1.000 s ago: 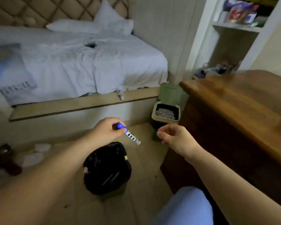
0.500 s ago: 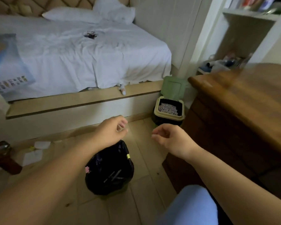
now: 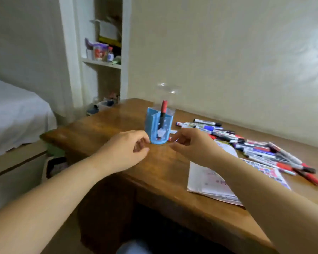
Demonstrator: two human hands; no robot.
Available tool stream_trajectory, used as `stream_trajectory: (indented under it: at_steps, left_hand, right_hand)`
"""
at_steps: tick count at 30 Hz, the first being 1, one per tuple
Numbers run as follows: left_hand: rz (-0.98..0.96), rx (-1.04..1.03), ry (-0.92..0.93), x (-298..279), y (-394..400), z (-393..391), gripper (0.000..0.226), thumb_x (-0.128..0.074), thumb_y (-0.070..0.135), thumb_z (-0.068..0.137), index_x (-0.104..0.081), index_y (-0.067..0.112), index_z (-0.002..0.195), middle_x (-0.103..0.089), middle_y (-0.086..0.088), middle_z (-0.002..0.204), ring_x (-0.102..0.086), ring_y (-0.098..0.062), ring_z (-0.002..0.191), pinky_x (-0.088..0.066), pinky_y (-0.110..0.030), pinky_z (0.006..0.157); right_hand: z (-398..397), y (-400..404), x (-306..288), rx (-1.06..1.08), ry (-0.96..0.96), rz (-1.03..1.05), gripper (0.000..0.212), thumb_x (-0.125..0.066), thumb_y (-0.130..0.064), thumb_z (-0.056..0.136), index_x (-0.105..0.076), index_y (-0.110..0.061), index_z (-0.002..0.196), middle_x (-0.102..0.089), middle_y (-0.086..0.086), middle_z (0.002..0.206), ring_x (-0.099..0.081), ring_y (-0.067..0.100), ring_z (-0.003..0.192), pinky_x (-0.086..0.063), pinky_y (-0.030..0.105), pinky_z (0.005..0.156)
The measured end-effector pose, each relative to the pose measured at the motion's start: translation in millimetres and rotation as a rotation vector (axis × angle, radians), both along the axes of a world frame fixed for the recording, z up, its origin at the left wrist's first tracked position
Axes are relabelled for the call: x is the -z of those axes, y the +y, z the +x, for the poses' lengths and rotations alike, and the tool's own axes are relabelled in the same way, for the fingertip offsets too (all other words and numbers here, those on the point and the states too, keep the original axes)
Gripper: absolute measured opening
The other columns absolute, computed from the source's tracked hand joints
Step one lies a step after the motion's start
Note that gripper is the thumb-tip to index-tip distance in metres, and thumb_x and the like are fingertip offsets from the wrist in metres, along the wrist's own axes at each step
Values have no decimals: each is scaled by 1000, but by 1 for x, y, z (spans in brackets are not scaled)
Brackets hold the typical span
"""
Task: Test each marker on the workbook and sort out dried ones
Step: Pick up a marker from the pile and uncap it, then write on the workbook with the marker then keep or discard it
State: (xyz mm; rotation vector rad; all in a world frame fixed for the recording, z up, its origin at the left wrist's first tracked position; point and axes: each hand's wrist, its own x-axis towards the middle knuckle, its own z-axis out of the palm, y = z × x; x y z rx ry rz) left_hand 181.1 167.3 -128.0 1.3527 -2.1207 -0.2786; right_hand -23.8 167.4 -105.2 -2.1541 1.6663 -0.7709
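A heap of several markers (image 3: 250, 143) with red, blue and black caps lies on the right of the wooden desk (image 3: 121, 121). An open workbook (image 3: 215, 182) rests in front of them, partly under my right forearm. A blue pen holder (image 3: 159, 128) stands near the desk's middle with one red-capped marker (image 3: 163, 109) upright in it. My left hand (image 3: 125, 151) hovers just left of the holder, fingers loosely curled and holding nothing. My right hand (image 3: 191, 143) is just right of the holder, also loosely curled and empty.
A white bed (image 3: 13, 114) stands to the left. A wall niche with shelves (image 3: 103, 61) holds small items behind the desk's far corner. A dark bin (image 3: 56, 165) sits on the floor by the desk's left edge. A pale wall runs behind the desk.
A second ago my left hand held a blue-capped marker over the black bin bag; it let go. My view swung right from the floor to the desk, both hands now empty by the holder.
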Motion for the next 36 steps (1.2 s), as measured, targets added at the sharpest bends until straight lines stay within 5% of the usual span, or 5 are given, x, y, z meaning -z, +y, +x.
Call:
stream_trajectory:
  at_steps: [13,22,31,33,36]
  left_hand:
    - [31,427,-22,-18,-86,-232,10,-56,23,88,-57,26,98,-55,14,81,-52,-4,71,-40,-17,61]
    - [141,595,-218,14,-104,-278,14,-56,30,89,-61,24,101,-60,11,90,-51,1,71,-38,-13,59]
    - [140,611,-183,16,-111,-276,12,-58,27,89,-63,21,97,-59,10,90,-51,2,66,-35,-7,53]
    - [108,609,-133,13,-109,-279,11,-58,26,89,-65,19,95,-58,11,89,-52,-1,75,-37,-9,61]
    - [149,599,-23,9,-100,-287,15,-56,27,91,-67,17,96,-63,9,88,-56,-2,79,-42,-12,66]
  right_hand:
    - [-267,-7,20,589,197,42,15,-61,-20,88,-67,-21,102,-57,-12,78,-50,10,68,-34,21,56]
    - [-295,-18,58,605,473,141,20,-47,-18,94,-61,-20,107,-58,1,119,-57,19,96,-47,26,75]
    - [-288,-21,45,568,649,130,17,-46,-24,97,-58,-21,110,-53,1,120,-48,22,110,-39,33,86]
    - [-276,-20,37,574,506,105,14,-43,-24,99,-54,-18,107,-59,1,112,-55,21,100,-44,34,82]
    - [-249,-15,29,556,-264,84,7,-44,-14,99,-51,-14,98,-69,5,90,-66,18,83,-56,34,79]
